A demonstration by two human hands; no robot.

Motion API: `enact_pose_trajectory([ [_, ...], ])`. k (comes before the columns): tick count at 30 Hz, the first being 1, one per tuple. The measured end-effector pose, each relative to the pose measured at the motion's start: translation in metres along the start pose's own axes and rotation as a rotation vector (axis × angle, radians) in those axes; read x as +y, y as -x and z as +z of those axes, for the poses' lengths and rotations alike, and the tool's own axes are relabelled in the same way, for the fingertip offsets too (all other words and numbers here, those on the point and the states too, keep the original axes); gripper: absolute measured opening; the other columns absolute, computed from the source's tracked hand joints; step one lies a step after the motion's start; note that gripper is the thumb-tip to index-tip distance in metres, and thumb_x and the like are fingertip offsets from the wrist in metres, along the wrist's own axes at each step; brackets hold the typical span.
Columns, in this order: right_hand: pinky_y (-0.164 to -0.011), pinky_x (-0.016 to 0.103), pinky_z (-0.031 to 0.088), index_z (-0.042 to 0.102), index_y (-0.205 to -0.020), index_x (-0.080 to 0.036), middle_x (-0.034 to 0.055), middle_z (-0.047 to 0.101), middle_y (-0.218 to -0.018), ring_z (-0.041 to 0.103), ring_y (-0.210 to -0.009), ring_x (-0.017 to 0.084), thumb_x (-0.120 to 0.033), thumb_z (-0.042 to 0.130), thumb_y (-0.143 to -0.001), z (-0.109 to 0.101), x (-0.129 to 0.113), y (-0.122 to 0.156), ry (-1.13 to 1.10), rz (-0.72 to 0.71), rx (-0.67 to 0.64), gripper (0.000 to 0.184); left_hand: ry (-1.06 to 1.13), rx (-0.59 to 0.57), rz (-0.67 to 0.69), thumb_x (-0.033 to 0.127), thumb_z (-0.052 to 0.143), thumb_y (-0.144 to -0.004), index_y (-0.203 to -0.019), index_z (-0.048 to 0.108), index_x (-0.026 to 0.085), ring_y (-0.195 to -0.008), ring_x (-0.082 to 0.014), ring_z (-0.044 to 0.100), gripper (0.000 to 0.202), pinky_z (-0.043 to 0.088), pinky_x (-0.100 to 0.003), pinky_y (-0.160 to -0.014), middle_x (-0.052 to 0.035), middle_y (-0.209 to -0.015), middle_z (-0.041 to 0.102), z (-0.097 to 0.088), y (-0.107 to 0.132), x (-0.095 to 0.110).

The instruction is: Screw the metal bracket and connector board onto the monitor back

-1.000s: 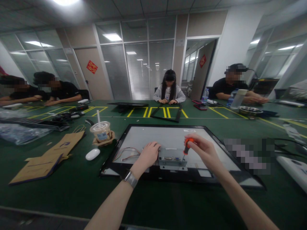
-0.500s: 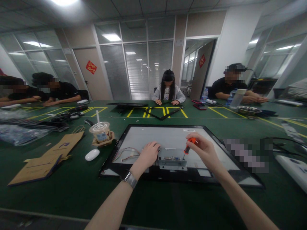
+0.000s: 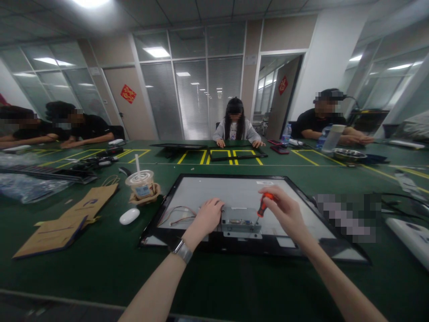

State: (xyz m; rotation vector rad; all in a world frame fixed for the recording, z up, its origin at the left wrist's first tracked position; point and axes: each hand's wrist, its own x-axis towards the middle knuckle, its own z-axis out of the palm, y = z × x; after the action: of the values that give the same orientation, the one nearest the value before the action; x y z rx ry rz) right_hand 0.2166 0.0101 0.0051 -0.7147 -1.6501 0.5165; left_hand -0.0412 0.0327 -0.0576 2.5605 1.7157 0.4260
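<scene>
A monitor panel [image 3: 234, 192] lies face down on the green table, black frame around a pale back. A small metal board cover [image 3: 240, 221] sits near its front edge, with thin coloured wires [image 3: 176, 214] to its left. My left hand [image 3: 208, 217] rests curled against the left end of the metal cover; a watch is on that wrist. My right hand [image 3: 283, 210] grips an orange-handled screwdriver [image 3: 263, 205], its tip down at the cover's right end.
A lidded drink cup with a straw [image 3: 141, 183], a white mouse [image 3: 129, 216] and brown paper bags [image 3: 67, 214] lie to the left. Cables and a white device [image 3: 409, 232] are to the right. Several people sit around the table; the one opposite handles a black frame [image 3: 237, 154].
My hands have barely moved; the screwdriver has tilted slightly. The person opposite has turned the black frame and laid it flat and square on the table.
</scene>
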Motion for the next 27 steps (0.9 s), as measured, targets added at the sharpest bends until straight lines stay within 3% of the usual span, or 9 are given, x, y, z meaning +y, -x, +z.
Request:
enact_pose_trajectory([
  [3,-0.088,0.04,0.055,0.076,-0.107,-0.026,0.0074,0.072,-0.108,0.069,-0.098,0.025,-0.038,0.054,-0.098,-0.0027,0.0002,0.0013,-0.078,0.06,-0.052,0.027,-0.009,-0.001,0.0,0.012,0.036,-0.099,-0.13,0.061,0.016,-0.123,-0.0241,0.057,0.04,0.044,-0.039,-0.108,-0.0103,-0.135,0.06,-0.0007,-0.0001,0.0004],
  [6,-0.082,0.038,0.058,0.076,-0.108,-0.026,0.0067,0.073,-0.101,0.07,-0.092,0.024,-0.036,0.061,-0.095,-0.0031,0.0026,0.0019,-0.126,0.113,-0.056,0.022,-0.012,-0.003,-0.003,0.012,0.036,-0.099,-0.13,0.061,0.016,-0.123,-0.0243,0.057,0.04,0.044,-0.039,-0.107,-0.0102,-0.135,0.06,-0.0004,-0.0004,0.0009],
  [10,-0.074,0.032,0.058,0.078,-0.095,-0.027,0.0039,0.068,-0.091,0.065,-0.082,0.02,-0.034,0.074,-0.085,0.0004,0.0024,0.0003,-0.099,0.05,0.021,0.012,-0.02,-0.003,-0.009,0.012,0.036,-0.099,-0.13,0.061,0.016,-0.124,-0.0237,0.057,0.04,0.043,-0.037,-0.109,-0.0103,-0.137,0.059,0.001,-0.0004,0.001],
  [18,-0.081,0.037,0.059,0.072,-0.115,-0.027,0.0059,0.074,-0.099,0.07,-0.089,0.022,-0.038,0.06,-0.096,0.0022,0.0036,0.0018,-0.123,0.101,-0.055,0.026,-0.025,-0.013,-0.002,0.011,0.036,-0.098,-0.131,0.06,0.016,-0.124,-0.0244,0.056,0.042,0.043,-0.039,-0.109,-0.0112,-0.137,0.059,-0.001,-0.0004,0.0017],
  [23,-0.07,0.032,0.057,0.076,-0.095,-0.025,0.0027,0.067,-0.085,0.065,-0.075,0.019,-0.035,0.076,-0.083,0.0046,0.0046,0.0011,-0.077,0.045,0.014,0.015,-0.007,-0.014,-0.01,0.012,0.036,-0.099,-0.131,0.059,0.019,-0.124,-0.0226,0.056,0.041,0.044,-0.038,-0.108,-0.0104,-0.138,0.058,-0.0029,0.0007,0.0028],
  [27,-0.079,0.035,0.056,0.077,-0.098,-0.027,0.0055,0.069,-0.095,0.067,-0.09,0.022,-0.038,0.065,-0.092,0.0044,-0.0022,0.0013,-0.033,0.023,0.005,0.018,-0.005,-0.006,-0.012,0.012,0.036,-0.099,-0.131,0.06,0.018,-0.124,-0.0224,0.057,0.04,0.043,-0.037,-0.108,-0.0102,-0.138,0.059,-0.002,0.0006,0.0022],
])
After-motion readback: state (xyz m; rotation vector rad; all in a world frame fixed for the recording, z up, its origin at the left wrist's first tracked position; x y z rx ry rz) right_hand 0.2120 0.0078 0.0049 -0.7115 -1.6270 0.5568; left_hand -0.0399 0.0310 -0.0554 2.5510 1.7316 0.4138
